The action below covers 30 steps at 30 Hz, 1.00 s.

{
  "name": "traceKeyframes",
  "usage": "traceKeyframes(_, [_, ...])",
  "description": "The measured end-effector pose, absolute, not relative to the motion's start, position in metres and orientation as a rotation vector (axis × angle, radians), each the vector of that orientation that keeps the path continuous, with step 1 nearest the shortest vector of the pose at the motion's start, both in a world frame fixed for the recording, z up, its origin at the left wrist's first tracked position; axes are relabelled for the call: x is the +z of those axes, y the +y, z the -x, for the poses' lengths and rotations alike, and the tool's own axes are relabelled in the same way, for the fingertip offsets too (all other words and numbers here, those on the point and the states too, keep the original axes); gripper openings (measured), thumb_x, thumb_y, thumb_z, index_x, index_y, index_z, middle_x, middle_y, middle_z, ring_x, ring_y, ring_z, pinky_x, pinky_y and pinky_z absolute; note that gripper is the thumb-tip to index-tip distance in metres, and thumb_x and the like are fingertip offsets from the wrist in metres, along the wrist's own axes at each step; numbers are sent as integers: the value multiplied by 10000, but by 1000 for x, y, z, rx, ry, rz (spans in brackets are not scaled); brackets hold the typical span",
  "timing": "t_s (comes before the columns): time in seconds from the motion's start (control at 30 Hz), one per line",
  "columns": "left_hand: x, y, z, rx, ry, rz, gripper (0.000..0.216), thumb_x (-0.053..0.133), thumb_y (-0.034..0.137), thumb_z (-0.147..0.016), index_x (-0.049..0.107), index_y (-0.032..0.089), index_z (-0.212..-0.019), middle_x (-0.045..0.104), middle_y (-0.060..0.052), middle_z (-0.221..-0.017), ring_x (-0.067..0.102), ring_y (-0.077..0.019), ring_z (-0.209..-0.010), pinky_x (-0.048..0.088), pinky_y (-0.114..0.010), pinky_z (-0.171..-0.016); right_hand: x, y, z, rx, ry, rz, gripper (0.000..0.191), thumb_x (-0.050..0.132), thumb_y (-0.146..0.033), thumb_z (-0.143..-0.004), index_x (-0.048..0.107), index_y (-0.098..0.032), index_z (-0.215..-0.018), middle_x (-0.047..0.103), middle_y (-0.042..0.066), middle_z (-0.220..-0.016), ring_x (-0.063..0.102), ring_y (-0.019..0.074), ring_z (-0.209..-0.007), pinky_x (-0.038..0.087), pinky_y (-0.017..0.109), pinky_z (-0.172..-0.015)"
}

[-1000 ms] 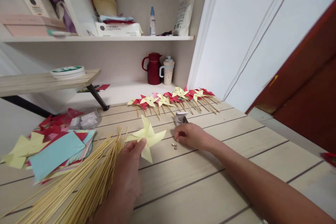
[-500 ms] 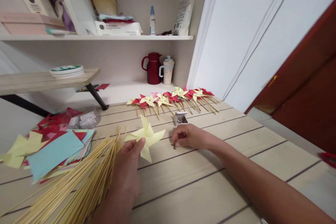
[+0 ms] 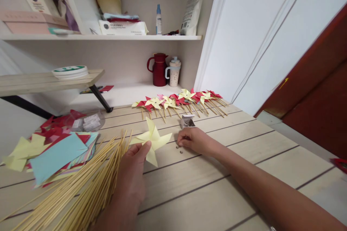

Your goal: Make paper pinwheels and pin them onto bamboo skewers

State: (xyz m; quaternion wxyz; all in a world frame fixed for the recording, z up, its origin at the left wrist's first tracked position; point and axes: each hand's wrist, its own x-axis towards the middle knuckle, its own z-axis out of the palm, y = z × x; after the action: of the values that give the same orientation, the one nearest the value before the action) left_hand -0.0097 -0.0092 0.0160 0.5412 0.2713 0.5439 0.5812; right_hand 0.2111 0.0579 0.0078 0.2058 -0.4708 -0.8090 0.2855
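My left hand [image 3: 134, 168] pinches a pale yellow paper pinwheel [image 3: 153, 140] between thumb and fingers, its blades facing up. To the right, my right hand [image 3: 193, 140] is at the tabletop with thumb and fingertips drawn together beside a few small metal pieces [image 3: 181, 152] that look like thumbtacks. Whether one is between the fingertips is too small to tell. Just behind that hand stands a small open box [image 3: 188, 121] with more metal pieces inside. A bundle of thin wooden sticks [image 3: 89, 180] lies beside and partly under my left forearm.
Finished pinwheels on sticks [image 3: 170, 103] lie in a row along the table's back. Coloured paper sheets [image 3: 58, 157] and a clear tray of small boxes [image 3: 90, 122] are at left. A red jug [image 3: 159, 70] and a cup [image 3: 174, 72] stand under the shelf [image 3: 168, 37].
My right fingertips have shifted slightly back from the small metal pieces, which show more clearly now. My left hand keeps the pinwheel in place. The view has tilted a little.
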Motion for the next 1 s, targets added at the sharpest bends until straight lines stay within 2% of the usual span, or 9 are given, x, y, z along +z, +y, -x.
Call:
traceKeyframes(0.27, [14, -7, 11, 1378, 1285, -653, 321, 826, 417, -555, 701, 158, -698, 659, -16, -674, 587, -183, -742, 429, -321, -746, 7, 60, -208, 674, -2261, 1355, 152, 562, -144, -816, 685, -206, -752, 713, 15, -792, 614, 164, -749, 419, 253, -691])
traceKeyframes(0.53, [14, -9, 12, 1374, 1298, -668, 317, 821, 421, -562, 703, 160, -697, 643, -7, -653, 577, -177, -722, 423, -319, -731, 2, 59, -206, 581, -2230, 1438, 67, 637, -165, -781, 685, -212, -774, 689, 17, -794, 581, 162, -719, 389, 257, -666])
traceKeyframes(0.73, [14, -8, 11, 1392, 1308, -629, 327, 836, 419, -531, 692, 160, -670, 673, -17, -676, 545, -147, -672, 400, -296, -693, -3, 61, -206, 640, -2151, 1361, 207, 597, -154, -836, 724, -230, -982, 721, 45, -965, 626, 176, -821, 445, 280, -734])
traceKeyframes(1.0, [15, -8, 11, 1388, 1292, -623, 326, 839, 417, -532, 699, 156, -667, 680, -28, -679, 573, -159, -681, 409, -304, -698, -7, 65, -205, 633, -2193, 1209, 258, 563, -104, -852, 748, -237, -972, 731, 42, -973, 645, 182, -909, 481, 309, -839])
